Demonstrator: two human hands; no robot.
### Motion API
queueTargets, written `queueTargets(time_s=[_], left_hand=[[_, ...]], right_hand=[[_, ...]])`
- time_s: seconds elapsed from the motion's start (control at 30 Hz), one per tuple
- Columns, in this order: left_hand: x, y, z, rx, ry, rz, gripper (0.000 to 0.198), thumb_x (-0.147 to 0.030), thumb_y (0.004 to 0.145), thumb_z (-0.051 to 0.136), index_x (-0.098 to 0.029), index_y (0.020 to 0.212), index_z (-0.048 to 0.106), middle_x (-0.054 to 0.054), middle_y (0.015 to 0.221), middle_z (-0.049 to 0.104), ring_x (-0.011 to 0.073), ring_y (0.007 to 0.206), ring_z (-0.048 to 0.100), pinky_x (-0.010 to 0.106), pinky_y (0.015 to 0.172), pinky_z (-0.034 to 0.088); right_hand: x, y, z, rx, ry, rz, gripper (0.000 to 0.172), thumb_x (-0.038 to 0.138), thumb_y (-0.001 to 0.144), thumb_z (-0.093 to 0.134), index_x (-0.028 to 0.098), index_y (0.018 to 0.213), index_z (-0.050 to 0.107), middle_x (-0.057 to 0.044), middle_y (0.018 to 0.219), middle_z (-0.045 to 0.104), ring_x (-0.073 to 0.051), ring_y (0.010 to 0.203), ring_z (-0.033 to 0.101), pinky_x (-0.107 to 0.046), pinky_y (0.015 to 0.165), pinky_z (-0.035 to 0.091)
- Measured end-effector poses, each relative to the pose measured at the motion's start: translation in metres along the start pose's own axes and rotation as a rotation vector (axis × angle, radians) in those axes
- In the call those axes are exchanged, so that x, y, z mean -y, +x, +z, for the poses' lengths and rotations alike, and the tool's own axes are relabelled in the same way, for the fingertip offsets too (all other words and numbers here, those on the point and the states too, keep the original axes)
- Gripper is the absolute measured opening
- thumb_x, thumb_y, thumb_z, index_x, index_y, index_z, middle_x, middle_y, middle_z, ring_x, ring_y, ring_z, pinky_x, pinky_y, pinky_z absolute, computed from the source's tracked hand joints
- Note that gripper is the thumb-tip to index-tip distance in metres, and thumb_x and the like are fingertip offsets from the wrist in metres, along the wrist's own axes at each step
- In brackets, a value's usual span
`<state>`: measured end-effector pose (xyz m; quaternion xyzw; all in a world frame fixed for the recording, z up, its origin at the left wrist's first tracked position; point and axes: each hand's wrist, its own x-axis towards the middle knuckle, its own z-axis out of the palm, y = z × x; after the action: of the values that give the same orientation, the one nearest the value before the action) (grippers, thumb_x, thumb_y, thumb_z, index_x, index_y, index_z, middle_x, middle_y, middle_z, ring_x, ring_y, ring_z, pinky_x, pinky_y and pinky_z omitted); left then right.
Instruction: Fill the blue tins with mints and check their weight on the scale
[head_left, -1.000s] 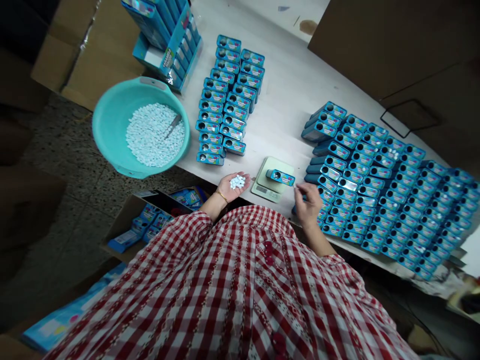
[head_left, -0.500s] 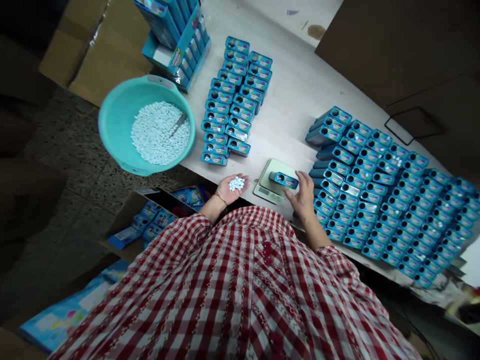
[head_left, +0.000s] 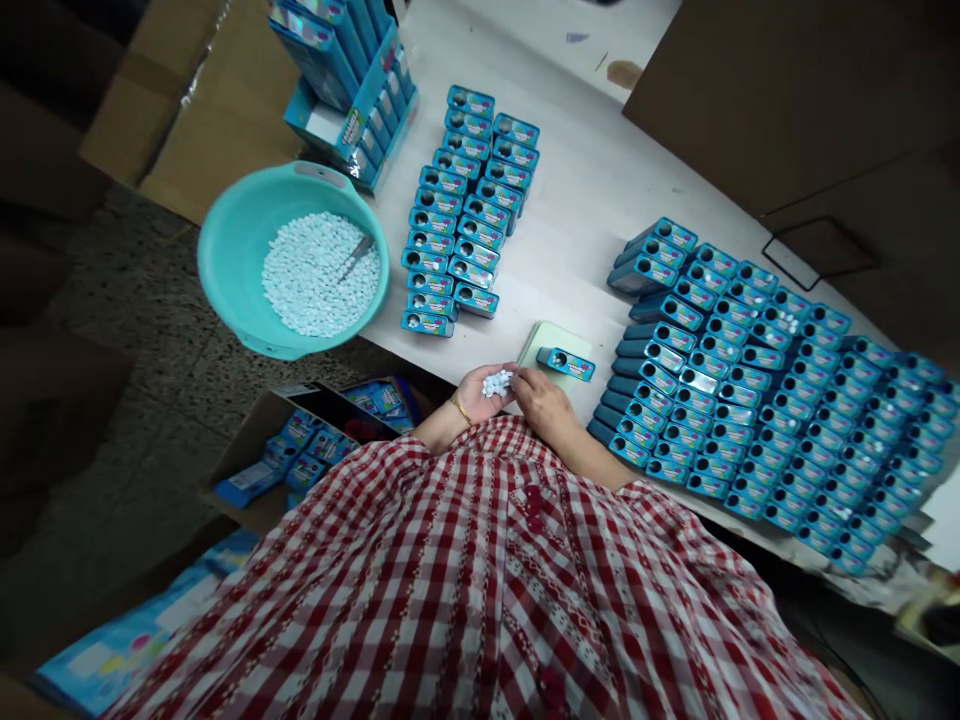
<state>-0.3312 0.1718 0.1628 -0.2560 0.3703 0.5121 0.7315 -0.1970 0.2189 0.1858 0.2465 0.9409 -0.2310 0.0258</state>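
Cupped palm up at the table's front edge, my left hand [head_left: 476, 398] holds a small heap of white pellets [head_left: 496, 383]. My right hand [head_left: 538, 398] is beside it, its fingertips closed at the heap's right edge; whether a pellet is between them is too small to tell. Just behind my right hand, a blue tin [head_left: 568, 364] with a round hole in its top stands on a pale scale [head_left: 541, 341]. To the left, a turquoise basin [head_left: 232, 225] holds many white pellets and a metal scoop.
Two rows of blue tins [head_left: 480, 230] stand mid-table, and a large block of tins [head_left: 757, 385] fills the right side. A blue display box [head_left: 352, 125] is at the back left. Below the basin sits an open carton [head_left: 251, 440] of blue packs.
My right hand has left the tin on the scale and moved left to the pellets, its fingers closing. My left hand has shifted slightly right with its heap.
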Motion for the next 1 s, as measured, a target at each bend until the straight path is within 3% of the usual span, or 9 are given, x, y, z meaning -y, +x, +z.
queueTargets(time_s=[0.13,0.33,0.43,0.53,0.77,0.9,1.0], left_hand=[[0.002,-0.001,0.0,0.015,0.013,-0.008,0.026,-0.014,0.082,0.039,-0.01,0.074,0.063,0.01,0.076,0.069,0.0166,0.076,0.065,0.029,0.073,0.05],[0.004,0.001,0.002,0.042,0.019,-0.012,0.023,-0.015,0.082,0.041,-0.01,0.074,0.062,0.01,0.076,0.069,0.0179,0.077,0.066,0.034,0.081,0.05],[0.002,0.002,0.002,0.043,0.015,-0.006,0.022,-0.016,0.081,0.042,-0.009,0.076,0.062,0.014,0.086,0.069,0.0216,0.091,0.065,0.037,0.088,0.047],[-0.002,0.001,0.0,0.037,-0.003,0.02,0.021,-0.016,0.08,0.043,-0.009,0.077,0.062,0.015,0.089,0.069,0.0233,0.099,0.062,0.039,0.092,0.045],[-0.019,-0.008,-0.019,-0.053,-0.066,0.148,0.017,-0.015,0.079,0.044,-0.011,0.076,0.06,0.013,0.086,0.069,0.022,0.095,0.064,0.035,0.084,0.05],[-0.033,-0.013,-0.031,-0.107,-0.111,0.211,0.016,-0.016,0.08,0.043,-0.012,0.076,0.059,0.012,0.086,0.068,0.0215,0.095,0.064,0.034,0.08,0.053],[-0.039,-0.014,-0.036,-0.138,-0.13,0.242,0.015,-0.015,0.08,0.044,-0.012,0.079,0.058,0.013,0.089,0.068,0.0221,0.098,0.063,0.036,0.082,0.052]], right_hand=[[-0.006,-0.009,0.0,0.012,0.062,-0.008,0.028,0.011,0.087,0.038,0.015,0.106,0.058,-0.012,0.106,0.059,-0.02,0.092,0.056,-0.034,0.079,0.049],[-0.024,-0.015,-0.008,-0.316,0.395,0.1,0.016,0.018,0.085,0.046,0.02,0.092,0.06,-0.006,0.089,0.063,-0.016,0.087,0.059,-0.031,0.077,0.05],[-0.04,-0.017,-0.014,-0.46,0.372,0.209,0.015,0.02,0.084,0.048,0.021,0.09,0.061,-0.005,0.085,0.063,-0.016,0.082,0.059,-0.031,0.074,0.05],[-0.054,-0.021,-0.019,-0.472,0.335,0.235,0.016,0.022,0.083,0.049,0.021,0.092,0.063,-0.005,0.087,0.063,-0.015,0.08,0.06,-0.031,0.073,0.05],[-0.073,-0.044,-0.038,-0.778,0.241,0.432,0.016,0.025,0.082,0.05,0.02,0.086,0.065,-0.004,0.08,0.063,-0.016,0.077,0.058,-0.033,0.072,0.049],[-0.085,-0.056,-0.04,-0.707,0.262,0.466,0.023,0.033,0.08,0.054,0.02,0.097,0.063,-0.006,0.092,0.061,-0.018,0.084,0.057,-0.034,0.07,0.05],[-0.091,-0.06,-0.032,-0.568,0.236,0.407,0.043,0.041,0.076,0.058,0.02,0.114,0.055,-0.009,0.108,0.056,-0.023,0.101,0.052,-0.04,0.084,0.047]])
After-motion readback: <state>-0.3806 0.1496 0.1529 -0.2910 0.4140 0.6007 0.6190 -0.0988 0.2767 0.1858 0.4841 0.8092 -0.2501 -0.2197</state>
